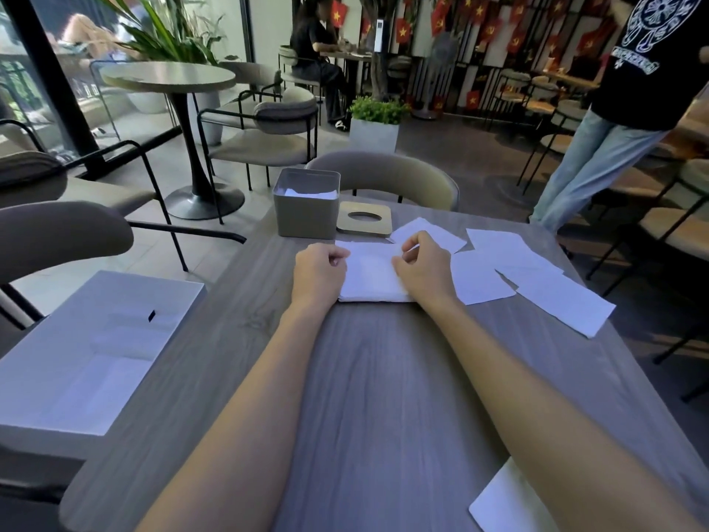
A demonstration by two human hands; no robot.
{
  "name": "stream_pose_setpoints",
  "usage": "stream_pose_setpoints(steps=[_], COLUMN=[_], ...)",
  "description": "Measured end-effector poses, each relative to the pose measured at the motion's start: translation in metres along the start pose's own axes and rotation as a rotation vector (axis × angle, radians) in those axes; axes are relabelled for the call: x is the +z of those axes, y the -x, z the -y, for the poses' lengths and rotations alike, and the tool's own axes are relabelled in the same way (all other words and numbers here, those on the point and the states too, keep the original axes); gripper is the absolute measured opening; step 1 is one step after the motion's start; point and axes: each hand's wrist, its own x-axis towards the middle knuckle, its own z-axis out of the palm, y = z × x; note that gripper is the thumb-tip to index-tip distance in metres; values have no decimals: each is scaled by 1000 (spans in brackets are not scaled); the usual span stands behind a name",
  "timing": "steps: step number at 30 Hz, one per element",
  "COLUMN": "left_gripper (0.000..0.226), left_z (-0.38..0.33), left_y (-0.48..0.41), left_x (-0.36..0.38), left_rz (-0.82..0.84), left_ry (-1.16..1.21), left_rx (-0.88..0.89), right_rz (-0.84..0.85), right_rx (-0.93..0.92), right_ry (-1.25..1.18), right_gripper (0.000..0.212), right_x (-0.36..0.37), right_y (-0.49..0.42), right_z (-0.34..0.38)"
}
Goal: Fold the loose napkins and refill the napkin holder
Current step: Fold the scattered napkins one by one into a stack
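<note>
On the grey surface (376, 378), loose napkins (537, 286) lay spread to the right, and the napkin holder (306, 216) stood open at the far edge. Just nearer, a folded napkin (370, 274) lay between the hands, the left hand (320, 268) pinching its left edge and the right hand (422, 268) its right edge.

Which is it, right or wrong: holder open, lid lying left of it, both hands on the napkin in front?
Wrong on the side: the head view shows the lid lying right of the open holder. The left hand and right hand are on the napkin in front.
</note>
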Motion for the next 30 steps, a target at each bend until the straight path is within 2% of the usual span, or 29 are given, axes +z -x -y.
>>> stream_pose_setpoints(steps=[4, 7, 11, 13, 15, 17, 19, 24, 30], left_gripper=[27, 25, 31, 32, 34, 35, 40, 56, 57], left_z=[0, 1, -4, -11, -15, -12, -6, -5, -6], left_y=[1, 2, 5, 9, 15, 19, 21, 26, 35], left_x=[0, 0, -2, 4, 14, 20, 20, 11, 1], left_rz=[38, 17, -91, -64, 40, 123, 151, 253, 253], left_ry=[-60, -165, -293, -345, -475, -621, -702, -762, -716], left_rx=[22, 51, 211, 316, 331, 267, 214, 110, 75], right_rz=[8, 36, -34, 47, 190, 322, 375, 415, 403], right_rx=[-9, -69, -354, -503, -550, -495, -454, -280, -187], right_ry=[59, 188, 463, 505, 539, 554, 565, 611, 646], right_gripper=[6, 6, 19, 25, 25, 27, 34, 69, 79], right_x=[1, 0, -1, 3, 10, 13, 13, 5, -1], right_y=[-1, -2, 2, 3, 4, 8, 11, 18, 28], right_z=[-1, 1, 9, 13, 11, 5, -1, -6, -1])
